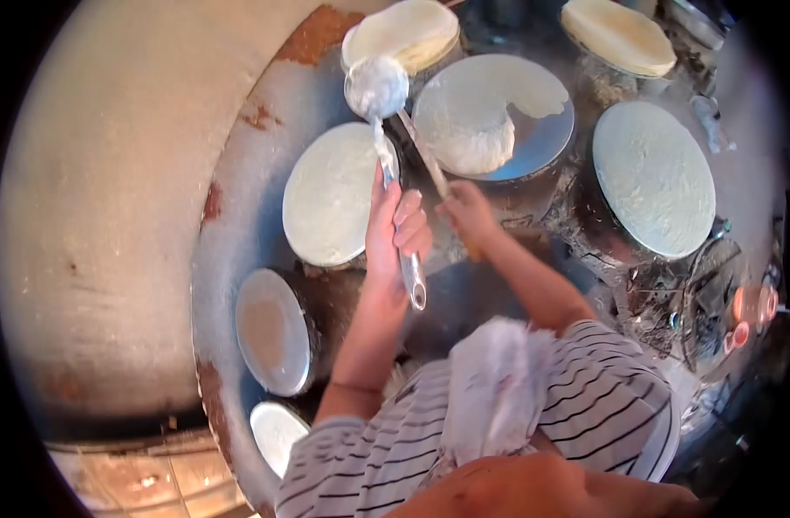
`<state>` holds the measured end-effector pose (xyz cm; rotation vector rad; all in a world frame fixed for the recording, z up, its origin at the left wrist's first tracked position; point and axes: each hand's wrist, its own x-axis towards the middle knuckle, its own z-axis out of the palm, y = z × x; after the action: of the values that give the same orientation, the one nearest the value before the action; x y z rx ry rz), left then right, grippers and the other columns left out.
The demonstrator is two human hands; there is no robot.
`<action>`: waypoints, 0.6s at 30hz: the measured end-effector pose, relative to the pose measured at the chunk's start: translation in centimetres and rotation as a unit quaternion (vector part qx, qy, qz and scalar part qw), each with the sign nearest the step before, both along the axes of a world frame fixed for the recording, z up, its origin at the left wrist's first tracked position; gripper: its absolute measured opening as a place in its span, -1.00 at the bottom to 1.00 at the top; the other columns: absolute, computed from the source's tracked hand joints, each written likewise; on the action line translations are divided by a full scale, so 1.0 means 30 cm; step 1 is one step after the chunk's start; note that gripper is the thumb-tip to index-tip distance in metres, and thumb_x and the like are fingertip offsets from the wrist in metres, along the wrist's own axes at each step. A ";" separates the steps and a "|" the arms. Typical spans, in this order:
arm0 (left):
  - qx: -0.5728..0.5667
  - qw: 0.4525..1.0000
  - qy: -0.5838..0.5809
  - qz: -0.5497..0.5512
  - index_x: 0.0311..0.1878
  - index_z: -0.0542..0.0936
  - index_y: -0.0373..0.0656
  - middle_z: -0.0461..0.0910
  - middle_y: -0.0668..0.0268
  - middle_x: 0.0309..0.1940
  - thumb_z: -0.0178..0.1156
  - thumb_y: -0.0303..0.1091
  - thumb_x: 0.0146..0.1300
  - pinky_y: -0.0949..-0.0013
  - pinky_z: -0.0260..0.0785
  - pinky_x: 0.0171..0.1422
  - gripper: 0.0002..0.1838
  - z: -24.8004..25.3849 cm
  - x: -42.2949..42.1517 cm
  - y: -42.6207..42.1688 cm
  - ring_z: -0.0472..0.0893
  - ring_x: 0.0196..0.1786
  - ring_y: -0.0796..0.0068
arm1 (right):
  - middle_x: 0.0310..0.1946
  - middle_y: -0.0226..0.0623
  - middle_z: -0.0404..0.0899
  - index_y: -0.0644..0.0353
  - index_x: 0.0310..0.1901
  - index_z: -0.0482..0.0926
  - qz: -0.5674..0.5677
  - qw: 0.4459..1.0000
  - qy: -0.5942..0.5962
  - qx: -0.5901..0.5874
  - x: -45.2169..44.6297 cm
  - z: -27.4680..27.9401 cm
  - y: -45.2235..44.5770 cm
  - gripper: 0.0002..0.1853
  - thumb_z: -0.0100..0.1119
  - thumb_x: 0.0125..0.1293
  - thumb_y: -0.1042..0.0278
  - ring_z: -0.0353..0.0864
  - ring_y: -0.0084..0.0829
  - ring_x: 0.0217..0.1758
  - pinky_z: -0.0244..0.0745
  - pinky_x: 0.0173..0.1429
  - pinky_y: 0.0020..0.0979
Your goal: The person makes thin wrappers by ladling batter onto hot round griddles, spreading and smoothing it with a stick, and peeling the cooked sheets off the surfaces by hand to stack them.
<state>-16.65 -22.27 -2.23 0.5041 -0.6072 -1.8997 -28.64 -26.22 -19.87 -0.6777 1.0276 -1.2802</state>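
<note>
A person's left hand (399,226) is wrapped firmly around the handle of a metal ladle (376,85), whose hollow handle end juts out below the fist. The right hand (470,213), slightly blurred, is closed around a wooden stick (429,164); its far end runs behind the ladle and cannot be made out. The ladle's bowl, smeared with pale batter, is held up to the left of a round griddle (540,145), the landmark here.

Batter (466,108) covers the griddle's far and left parts, leaving bare metal at its near right. The step in hand therefore appears to be coating this surface; the next move seems to call for filling that bare patch with a light, even touch.

Left of the griddle and nearer the person, an oval-looking plate (326,203) bears a full pale layer. Right of the griddle, also nearer, a second coated plate (654,181) matches it. Beyond the griddle, to the left, sits a pile of pale flat rounds (404,33); beyond it to the right are more rounds (619,36). Well to the griddle's left and nearer the person, a grey plate (300,332) shows a brownish patch. A rust-patched metal surround (231,250) curves past the griddle's left side.
</note>
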 end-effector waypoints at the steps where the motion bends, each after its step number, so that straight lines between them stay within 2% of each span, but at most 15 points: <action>1: 0.007 0.997 0.074 -0.027 0.41 0.11 0.34 0.21 0.52 -0.56 -0.18 -0.31 0.49 0.67 0.02 -0.75 -0.52 -0.029 0.043 0.017 0.14 -0.73 0.79 | -0.42 -0.27 0.58 0.12 0.07 0.29 -0.038 0.999 0.004 0.002 0.085 -0.035 -0.020 -0.73 0.00 0.37 0.37 0.39 -0.58 -0.67 0.24 -0.64 -0.50; 2: 0.015 0.987 0.150 -0.049 0.40 0.12 0.33 0.21 0.51 -0.55 -0.18 -0.30 0.49 0.68 0.03 -0.75 -0.53 -0.045 0.077 0.021 0.14 -0.72 0.79 | -0.49 -0.35 0.50 0.09 0.04 0.30 -0.073 0.995 -0.034 0.055 0.138 -0.047 -0.015 -0.76 0.00 0.38 0.35 0.33 -0.60 -0.68 0.20 -0.66 -0.52; 5: 0.020 0.998 0.062 0.003 0.40 0.12 0.33 0.21 0.50 -0.56 -0.16 -0.31 0.48 0.66 0.03 -0.77 -0.53 0.045 0.146 0.094 0.13 -0.74 0.79 | -0.56 -0.45 0.32 0.01 0.08 0.30 -0.166 0.978 -0.107 0.065 0.171 -0.037 0.140 -0.73 0.01 0.38 0.34 0.16 -0.67 -0.72 0.09 -0.68 -0.56; 8: -0.013 0.999 0.041 0.003 0.41 0.11 0.34 0.21 0.49 -0.58 -0.13 -0.32 0.47 0.66 0.03 -0.78 -0.50 0.059 0.184 0.109 0.11 -0.75 0.79 | -0.55 -0.46 0.33 -0.02 0.16 0.32 -0.228 0.967 -0.085 0.080 0.111 -0.027 0.232 -0.65 0.05 0.37 0.36 0.16 -0.67 -0.72 0.05 -0.70 -0.56; 9: -0.039 0.999 0.029 0.013 0.38 0.19 0.26 0.19 0.51 -0.59 -0.17 -0.33 0.49 0.69 0.00 -0.80 -0.56 0.075 0.185 0.128 0.12 -0.77 0.81 | -0.55 -0.46 0.33 -0.01 0.16 0.33 -0.247 0.962 -0.078 0.082 0.091 -0.024 0.230 -0.66 0.04 0.37 0.36 0.16 -0.67 -0.72 0.05 -0.70 -0.56; 15: -0.086 0.987 -0.117 0.072 0.47 -0.02 0.26 0.20 0.48 -0.59 -0.11 -0.38 0.45 0.62 0.01 -0.79 -0.40 0.068 0.239 0.160 0.10 -0.76 0.76 | -0.59 -0.44 0.32 0.10 0.13 0.41 -0.364 0.928 -0.059 0.056 0.005 0.073 0.046 -0.70 0.01 0.39 0.35 0.17 -0.63 -0.74 0.08 -0.70 -0.51; 16: -0.078 0.981 -0.158 0.077 0.48 -0.06 0.27 0.21 0.47 -0.59 -0.09 -0.39 0.44 0.60 0.01 -0.79 -0.36 0.076 0.255 0.173 0.10 -0.76 0.74 | -0.57 -0.44 0.35 0.08 0.12 0.42 -0.319 0.946 -0.047 0.024 0.026 0.037 0.066 -0.70 0.02 0.38 0.34 0.21 -0.62 -0.73 0.10 -0.70 -0.50; 18: -0.081 0.974 -0.196 0.084 0.49 -0.07 0.22 0.21 0.48 -0.59 -0.09 -0.40 0.43 0.61 0.02 -0.78 -0.35 0.084 0.255 0.172 0.10 -0.75 0.75 | -0.55 -0.46 0.40 0.01 0.13 0.44 -0.155 0.980 0.123 0.006 0.071 -0.037 0.225 -0.70 0.04 0.37 0.33 0.24 -0.63 -0.70 0.10 -0.70 -0.51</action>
<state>-9.01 -17.11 0.29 0.8074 -0.9379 -1.5846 -26.51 -19.46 -20.96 -0.6972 1.3833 -1.4824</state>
